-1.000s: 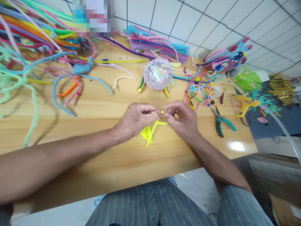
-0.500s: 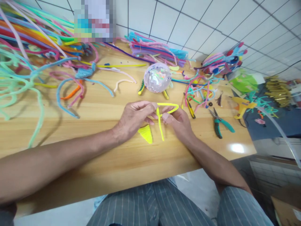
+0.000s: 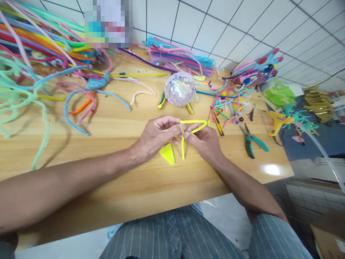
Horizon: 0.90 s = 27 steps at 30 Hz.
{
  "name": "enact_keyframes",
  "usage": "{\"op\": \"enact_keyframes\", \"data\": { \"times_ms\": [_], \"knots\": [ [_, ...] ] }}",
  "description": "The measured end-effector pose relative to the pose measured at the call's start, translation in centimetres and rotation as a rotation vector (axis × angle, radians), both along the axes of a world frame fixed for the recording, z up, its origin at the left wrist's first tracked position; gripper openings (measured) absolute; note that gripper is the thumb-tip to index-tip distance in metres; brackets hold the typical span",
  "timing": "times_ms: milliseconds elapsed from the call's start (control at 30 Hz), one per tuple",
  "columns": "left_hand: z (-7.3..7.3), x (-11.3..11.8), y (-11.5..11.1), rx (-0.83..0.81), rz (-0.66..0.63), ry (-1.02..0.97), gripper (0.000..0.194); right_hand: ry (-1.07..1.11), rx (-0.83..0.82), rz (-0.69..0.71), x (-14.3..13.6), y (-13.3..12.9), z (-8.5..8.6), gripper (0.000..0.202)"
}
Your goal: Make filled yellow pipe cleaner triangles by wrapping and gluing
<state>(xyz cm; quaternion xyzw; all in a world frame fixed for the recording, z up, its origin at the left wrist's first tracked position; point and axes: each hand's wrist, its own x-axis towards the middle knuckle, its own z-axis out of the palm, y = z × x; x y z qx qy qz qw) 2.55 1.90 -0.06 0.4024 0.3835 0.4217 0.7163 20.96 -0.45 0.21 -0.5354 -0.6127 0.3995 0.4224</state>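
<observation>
A yellow pipe cleaner [image 3: 195,122], bent into a narrow loop with one end hanging down, is pinched between both hands above the table. My left hand [image 3: 161,133] grips it at the loop's left side, thumb over fingers. At the crossing, my right hand [image 3: 203,139] closes thumb and fingertips on the same pipe cleaner. Below the left fingers lies a flat yellow triangular piece [image 3: 168,154] on the wood, its upper corner partly hidden by the hand.
A clear bowl [image 3: 180,90] of small bits stands beyond my hands. To the right lie a utility knife [image 3: 219,124], pliers [image 3: 250,139] and a yellow glue gun [image 3: 277,121]. Bundled pipe cleaners [image 3: 178,57] line the wall, and loose green ones [image 3: 45,126] spread at left.
The loop has become narrower, its sides closer together. The hanging end has swung slightly left and looks shorter. My left thumb has shifted a little to the right.
</observation>
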Motion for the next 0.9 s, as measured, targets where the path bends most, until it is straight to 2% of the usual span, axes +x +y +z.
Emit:
{"op": "enact_keyframes", "data": {
  "times_ms": [167, 333, 400, 533, 900],
  "knots": [
    [-0.01, -0.21, 0.22, 0.035, -0.011, 0.026, 0.047, 0.053, -0.064, 0.009, 0.08, -0.08, 0.05, 0.017],
    [0.31, -0.31, 0.38, 0.05, 0.022, 0.035, 0.042, 0.215, -0.246, 0.063, -0.04, -0.07, 0.17, 0.033],
    [0.5, -0.28, 0.41, 0.049, 0.038, 0.044, 0.042, 0.215, -0.289, 0.076, -0.05, -0.02, 0.31, 0.032],
    [0.58, -0.24, 0.47, 0.041, 0.052, 0.057, 0.043, 0.151, -0.243, 0.076, -0.01, 0.01, 0.67, 0.016],
    [0.03, -0.23, 0.4, 0.033, 0.039, 0.012, 0.045, 0.165, -0.208, 0.041, -0.35, -0.08, 0.63, 0.018]
  ]
}}
